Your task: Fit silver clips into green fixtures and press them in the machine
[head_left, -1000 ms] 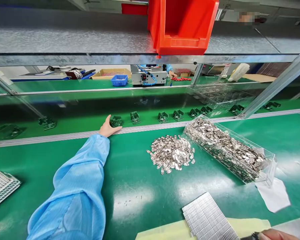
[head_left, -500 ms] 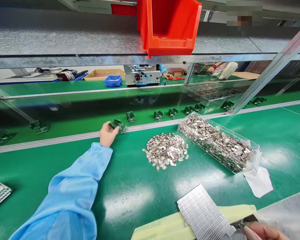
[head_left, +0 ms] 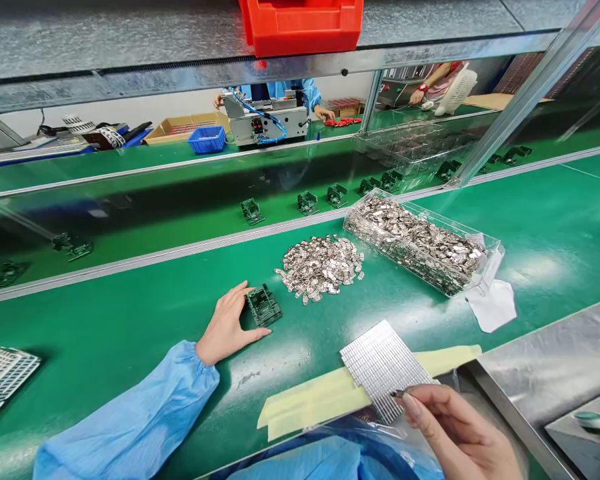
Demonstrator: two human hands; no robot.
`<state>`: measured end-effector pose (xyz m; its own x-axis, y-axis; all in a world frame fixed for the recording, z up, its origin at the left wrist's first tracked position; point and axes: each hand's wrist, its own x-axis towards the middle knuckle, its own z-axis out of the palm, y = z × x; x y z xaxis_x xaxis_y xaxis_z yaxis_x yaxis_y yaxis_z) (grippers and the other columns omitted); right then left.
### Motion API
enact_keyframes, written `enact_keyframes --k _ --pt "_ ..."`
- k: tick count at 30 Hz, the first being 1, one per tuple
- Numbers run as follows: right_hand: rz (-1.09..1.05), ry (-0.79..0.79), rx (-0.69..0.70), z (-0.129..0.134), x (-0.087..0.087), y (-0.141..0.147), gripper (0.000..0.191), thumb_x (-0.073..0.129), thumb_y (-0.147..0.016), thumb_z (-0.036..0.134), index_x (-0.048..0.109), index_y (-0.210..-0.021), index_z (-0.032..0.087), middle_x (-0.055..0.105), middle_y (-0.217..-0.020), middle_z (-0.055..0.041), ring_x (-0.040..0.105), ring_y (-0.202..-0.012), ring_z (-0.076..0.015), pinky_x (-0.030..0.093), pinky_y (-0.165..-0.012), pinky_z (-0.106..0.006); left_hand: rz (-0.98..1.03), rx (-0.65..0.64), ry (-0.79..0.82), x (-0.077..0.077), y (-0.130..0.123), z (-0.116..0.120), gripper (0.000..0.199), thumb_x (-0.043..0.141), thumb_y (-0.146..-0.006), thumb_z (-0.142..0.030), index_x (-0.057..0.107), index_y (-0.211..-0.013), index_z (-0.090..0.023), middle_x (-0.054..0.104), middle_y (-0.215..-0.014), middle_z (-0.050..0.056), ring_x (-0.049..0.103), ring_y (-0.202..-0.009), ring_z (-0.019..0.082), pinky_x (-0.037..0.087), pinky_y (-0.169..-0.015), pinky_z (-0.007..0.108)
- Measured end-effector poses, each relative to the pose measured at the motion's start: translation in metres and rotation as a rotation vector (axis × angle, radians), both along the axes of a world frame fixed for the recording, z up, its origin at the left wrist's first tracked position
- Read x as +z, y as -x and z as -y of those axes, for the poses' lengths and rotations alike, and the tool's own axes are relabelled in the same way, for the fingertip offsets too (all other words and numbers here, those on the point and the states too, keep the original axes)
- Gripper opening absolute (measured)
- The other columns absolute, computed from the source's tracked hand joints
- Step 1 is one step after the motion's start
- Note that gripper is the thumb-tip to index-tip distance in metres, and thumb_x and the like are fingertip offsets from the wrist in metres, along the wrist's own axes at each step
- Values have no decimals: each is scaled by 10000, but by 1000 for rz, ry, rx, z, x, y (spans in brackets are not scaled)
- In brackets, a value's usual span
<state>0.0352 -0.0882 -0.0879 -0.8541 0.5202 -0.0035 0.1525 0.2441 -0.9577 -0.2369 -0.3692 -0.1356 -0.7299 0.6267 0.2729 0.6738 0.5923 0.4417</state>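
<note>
My left hand, in a blue sleeve, is on the green bench with thumb and fingers spread around a green circuit board assembly. The assembly rests on the bench; the fingertips are at its left edge and the thumb is by its lower edge. My right hand pinches a small dark piece, too small to name, between thumb and forefinger. This is over the lower right of a silver plate ruled into narrow strips. Right of the left hand lies a pile of small metal pieces.
A clear plastic box full of similar metal pieces stands at right, beside white paper. Yellow tape lies under the plate. Several board assemblies line the strip behind the rail. A red bin overhangs; co-workers' hands show beyond.
My left hand has brought the board assembly from the rail onto the bench, and its fingers have spread. My right hand has come further into view over the silver plate. The camera has tilted down.
</note>
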Motion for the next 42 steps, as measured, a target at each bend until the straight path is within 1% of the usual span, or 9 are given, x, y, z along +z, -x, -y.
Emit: enact_keyframes --k 4,9,12,16,25,29,33,38,42 --pt "-105 -10 -30 21 -2 15 219 685 -829 410 713 -735 214 710 -900 -90 693 -826 -225 567 -684 -232 111 -43 -201 5 -18 -23 444 728 -735 -299 546 -1125 -185 606 -1155 118 626 -1076 268 536 -915 425" --pt "-153 -2 -118 29 -6 21 215 651 -864 393 679 -739 220 665 -1069 -93 627 -1045 -245 513 -816 -292 674 -181 -616 15 -74 -79 528 756 -712 -252 479 -1161 -217 624 -1041 45 672 -853 166 580 -743 300" --pt "-183 13 -174 30 -6 17 182 641 -875 372 667 -772 223 630 -1139 -91 592 -1106 -253 477 -882 -340 937 -292 -679 22 -107 -110 535 778 -694 -198 487 -1143 -223 641 -940 12 659 -786 134 562 -701 243" --pt "-176 -35 -236 34 -5 11 116 645 -868 315 673 -793 231 598 -1214 -86 569 -1149 -258 412 -988 -399 1096 -390 -654 24 -131 -132 501 761 -705 -131 525 -1136 -228 611 -852 -23 590 -679 70 494 -619 155" --pt "-174 -126 -295 37 -15 14 101 676 -830 280 682 -745 225 619 -1193 -96 569 -1144 -275 424 -990 -419 1065 -484 -606 19 -139 -136 467 740 -752 -157 533 -1164 -234 644 -1011 36 661 -811 131 554 -696 201" --pt "-156 -145 -306 37 -17 15 109 673 -834 296 666 -751 226 622 -1178 -93 576 -1124 -271 440 -969 -411 1018 -491 -576 18 -139 -134 421 716 -798 -206 534 -1175 -243 644 -1041 44 649 -760 116 547 -665 198" --pt "-155 -169 -293 39 -18 16 114 668 -832 274 646 -735 217 639 -1086 -83 601 -1042 -247 472 -907 -367 920 -488 -525 14 -138 -132 296 605 -900 -269 539 -1186 -231 647 -934 36 581 -640 93 484 -572 186" --pt "-162 -18 -261 42 -18 17 107 623 -878 272 641 -794 208 633 -918 -55 616 -803 -188 513 -702 -302 810 -420 -496 12 -139 -130 260 581 -910 -282 549 -1160 -217 633 -852 29 557 -646 115 460 -587 211" --pt "-182 127 -249 44 -18 18 118 652 -861 299 650 -796 200 636 -881 -55 619 -789 -187 522 -664 -288 781 -383 -489 16 -142 -129 236 563 -912 -269 557 -1142 -217 628 -838 25 547 -644 119 440 -580 214"
